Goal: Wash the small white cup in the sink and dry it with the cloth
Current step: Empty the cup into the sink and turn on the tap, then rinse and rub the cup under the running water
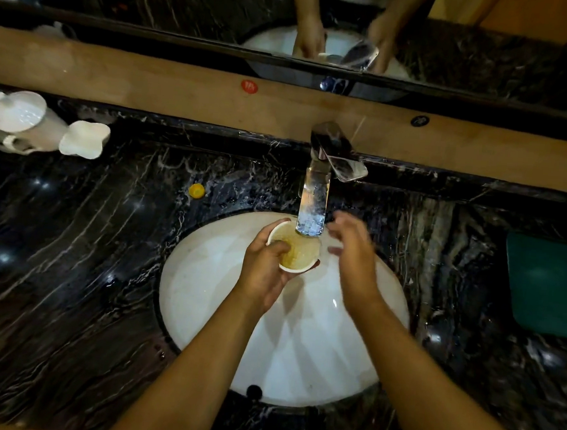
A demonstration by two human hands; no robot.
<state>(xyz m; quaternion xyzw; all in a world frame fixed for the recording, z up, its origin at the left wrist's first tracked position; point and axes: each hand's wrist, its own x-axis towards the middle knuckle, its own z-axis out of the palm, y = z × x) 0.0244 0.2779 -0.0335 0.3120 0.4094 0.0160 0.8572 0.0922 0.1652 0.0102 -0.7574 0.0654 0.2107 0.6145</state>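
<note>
My left hand (264, 274) grips the small white cup (297, 253) over the white oval sink (201, 293), thumb hooked over the rim. The cup sits right under the chrome faucet (313, 200), and yellowish bubbling water fills it. My right hand (353, 254) hovers just right of the cup, fingers spread, blurred, holding nothing. A dark green cloth (551, 286) lies flat on the counter at the far right.
A white teapot (24, 123) and a white lobed dish (84, 139) stand at the back left of the black marble counter (86, 250). A small yellow cap (196, 190) lies near the sink's back edge. A mirror runs along the back wall.
</note>
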